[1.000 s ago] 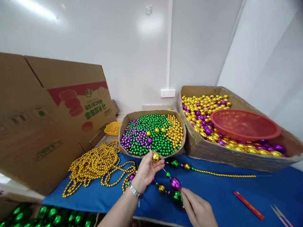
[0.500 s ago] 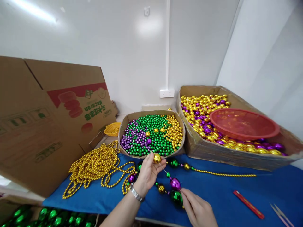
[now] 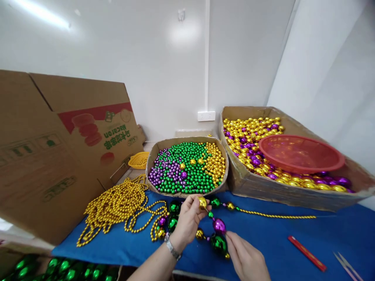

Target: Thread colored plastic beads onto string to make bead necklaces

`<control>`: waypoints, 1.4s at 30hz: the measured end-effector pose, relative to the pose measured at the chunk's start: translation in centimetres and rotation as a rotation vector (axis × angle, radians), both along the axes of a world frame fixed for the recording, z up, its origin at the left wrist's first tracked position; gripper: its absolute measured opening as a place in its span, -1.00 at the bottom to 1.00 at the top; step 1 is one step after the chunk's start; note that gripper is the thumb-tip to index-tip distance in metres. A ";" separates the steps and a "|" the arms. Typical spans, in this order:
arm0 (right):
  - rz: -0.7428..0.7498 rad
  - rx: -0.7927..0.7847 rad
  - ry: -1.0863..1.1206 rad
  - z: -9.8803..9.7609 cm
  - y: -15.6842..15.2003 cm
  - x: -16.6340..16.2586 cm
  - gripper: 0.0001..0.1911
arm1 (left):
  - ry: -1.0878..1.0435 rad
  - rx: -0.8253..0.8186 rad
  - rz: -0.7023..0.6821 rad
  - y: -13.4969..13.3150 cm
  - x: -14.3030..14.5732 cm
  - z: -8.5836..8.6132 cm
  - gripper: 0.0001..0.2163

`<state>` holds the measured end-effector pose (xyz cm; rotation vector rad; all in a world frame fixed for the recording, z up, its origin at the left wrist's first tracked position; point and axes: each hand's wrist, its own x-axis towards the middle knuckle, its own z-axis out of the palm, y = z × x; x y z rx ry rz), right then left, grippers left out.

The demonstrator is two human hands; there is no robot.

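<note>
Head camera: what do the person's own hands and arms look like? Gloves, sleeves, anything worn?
The left hand and right hand wear no gloves. A silvery metal band circles the left wrist. No sleeve shows on the left forearm; the right forearm is out of frame.

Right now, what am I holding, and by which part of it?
Your left grip holds a gold bead by its side; your right grip is beside the purple bead, its exact hold unclear.
</note>
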<state>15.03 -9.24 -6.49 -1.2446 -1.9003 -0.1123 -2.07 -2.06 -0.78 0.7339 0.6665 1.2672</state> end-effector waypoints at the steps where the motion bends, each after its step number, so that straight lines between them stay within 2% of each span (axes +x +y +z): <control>1: 0.001 -0.006 0.009 0.0 0.0 0.0 -0.68 | 0.004 0.012 0.013 0.0 0.0 0.0 -0.75; 7: -0.012 -0.020 0.044 0.2 0.1 -0.2 -0.68 | 0.085 0.004 0.020 -0.5 0.4 -0.3 -0.73; 10: 0.001 -0.215 0.207 0.1 0.0 -0.2 -0.72 | 0.147 0.030 0.051 -0.6 0.5 -0.6 -0.73; 13: 0.081 -0.449 0.430 -0.1 -0.1 -0.3 -0.68 | 0.204 0.032 0.067 -0.8 0.7 -0.6 -0.73; 16: 0.172 -0.598 0.675 -0.3 0.1 -0.5 -0.60 | 0.320 0.148 0.044 -1.0 0.4 0.0 -0.72; 18: 0.207 -0.633 0.814 -0.4 0.4 -0.5 -0.57 | 0.395 0.251 -0.018 -0.6 -0.2 0.6 -0.70; 20: 0.236 -0.626 0.903 -0.5 0.7 -0.4 -0.53 | 0.504 0.340 -0.010 0.8 -1.3 1.3 -0.67; 22: 0.258 -0.615 0.944 -0.8 0.8 0.0 -0.49 | 0.740 0.418 0.103 3.1 -2.6 1.7 -0.68; 24: 0.267 -0.612 0.947 -1.1 0.9 0.3 -0.46 | 1.053 0.451 0.204 6.0 -4.0 1.7 -0.77; 27: 0.262 -0.607 0.920 -1.0 0.8 0.6 -0.46 | 1.190 0.410 0.187 9.7 -5.4 1.2 -0.98; 30: 0.240 -0.596 0.905 -0.1 0.5 0.6 -0.49 | 1.167 0.375 0.151 11.6 -5.7 0.8 -0.86; 32: 0.214 -0.590 0.897 0.4 0.3 0.6 -0.50 | 1.121 0.359 0.135 11.8 -5.6 0.6 -0.87; 34: 0.196 -0.589 0.877 0.6 0.2 0.7 -0.51 | 1.049 0.336 0.110 11.3 -5.3 0.6 -0.95; 37: 0.186 -0.597 0.819 0.4 0.2 0.8 -0.50 | 0.919 0.287 0.054 9.6 -4.7 0.7 -0.76; 39: 0.182 -0.601 0.780 0.1 0.2 0.8 -0.51 | 0.707 0.212 -0.013 8.0 -4.3 0.8 -0.68; 42: 0.181 -0.603 0.749 -0.1 0.0 0.7 -0.53 | 0.273 0.039 -0.131 5.9 -3.7 1.0 -0.69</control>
